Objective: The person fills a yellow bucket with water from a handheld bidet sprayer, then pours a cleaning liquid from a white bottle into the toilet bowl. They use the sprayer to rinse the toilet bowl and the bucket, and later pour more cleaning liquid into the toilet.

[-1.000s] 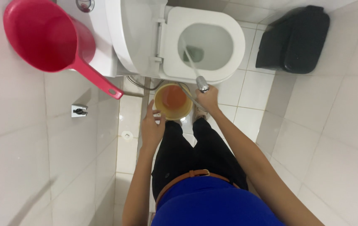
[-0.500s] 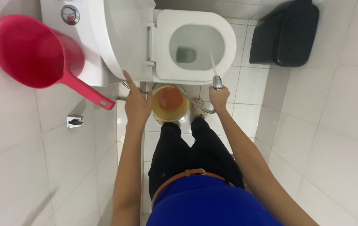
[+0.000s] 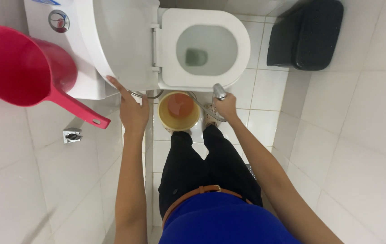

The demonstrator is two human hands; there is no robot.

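The right hand point(image 3: 226, 107) is clenched around a metal spray nozzle point(image 3: 219, 91), held just beside the front rim of the toilet seat point(image 3: 242, 49), tip toward the bowl. The left hand point(image 3: 132, 110) is released, its fingers point(image 3: 114, 83) touching the edge of the raised lid point(image 3: 120, 40). A yellow bucket point(image 3: 179, 111) stands on the floor between both hands. A red dipper point(image 3: 25, 72) rests on the tank point(image 3: 44, 31), and a black bin point(image 3: 306, 34) sits beside the toilet.
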